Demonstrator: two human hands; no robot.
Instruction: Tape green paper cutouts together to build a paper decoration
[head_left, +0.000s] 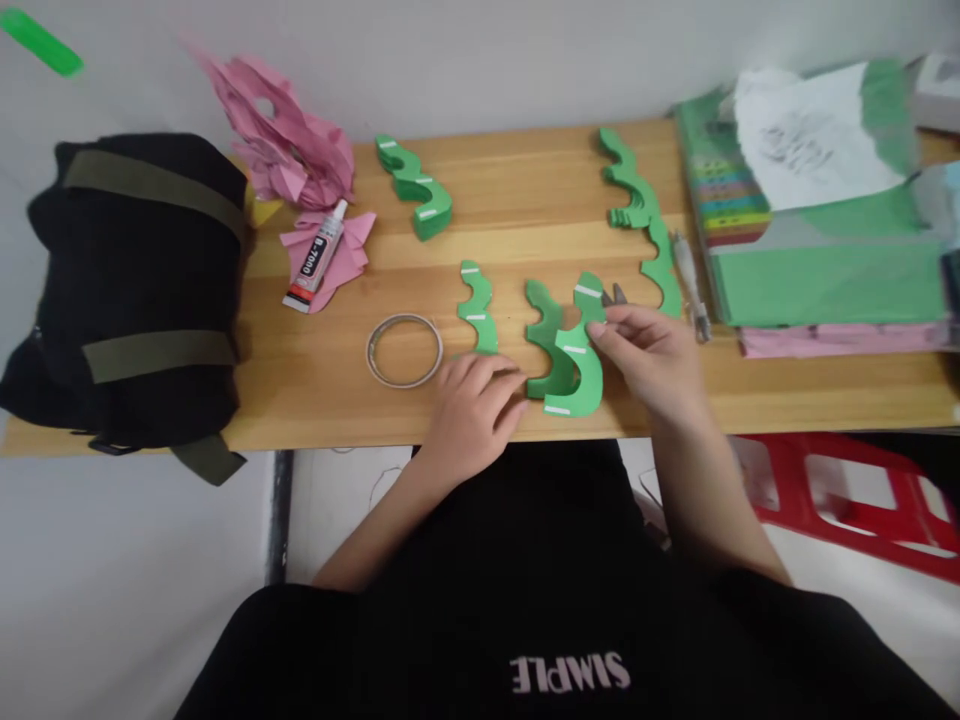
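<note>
Between the thumb and fingers of my right hand (651, 358) is a wavy green paper cutout (589, 375) with short white tape strips on it. Beside and partly behind it stands a stack of matching green cutouts (549, 335). My left hand (476, 405) rests on the table with fingers spread, over the lower end of another taped green cutout (477, 300). A roll of tape (405, 384) lies just left of that hand. Dark scissor tips (616, 296) show above my right hand; the rest is hidden.
Further back are a taped green stack (420, 190) and more green cutouts (637, 195). A glue tube (319, 258) lies on pink paper (360, 240) near a black bag (142, 300). A pen-like tool (690, 285) lies by a green paper pack (817, 285).
</note>
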